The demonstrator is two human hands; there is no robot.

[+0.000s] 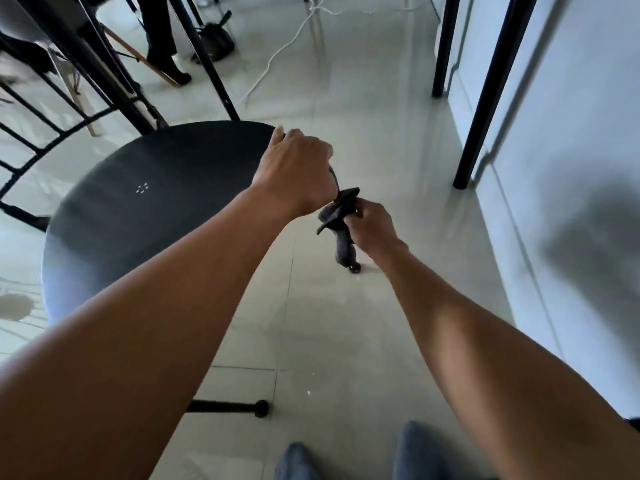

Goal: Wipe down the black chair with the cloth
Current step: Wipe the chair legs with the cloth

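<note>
I saw both hands off the chair (152, 202), beside its right edge: the left hand (294, 168) and right hand (372, 226) each clenched round the bunched cloth (337, 220). I judged the wad might slip or wipe poorly unless spread.

text: none readable | labels: none | brands: none | numbers: none | signs: none

Open floor (346, 306) lies right of the black chair (156, 202); black posts (485, 98) and a wall (571, 168) bound it.
</note>
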